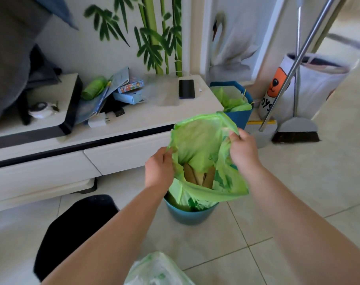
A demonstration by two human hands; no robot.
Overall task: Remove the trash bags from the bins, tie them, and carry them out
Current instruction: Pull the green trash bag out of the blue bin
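Tiled floor (pixel 298 192): hands (pixel 201 157) gripping bag (pixel 201 140).

Only one piece of lettering can be read. On the far right, a white fabric bag (pixel 319 83) stands on the floor against the wall, and its near face carries the dark letters "oys" below an orange cartoon animal face (pixel 274 86). A metal pole (pixel 294 66) crosses the bag's front, and whatever comes before those letters cannot be seen.

On the low white cabinet (pixel 133 122) to the left, a blue booklet (pixel 105 97) has a line of print along its edge and a colourful box (pixel 130 87) has printed artwork. Both are too blurred to read.
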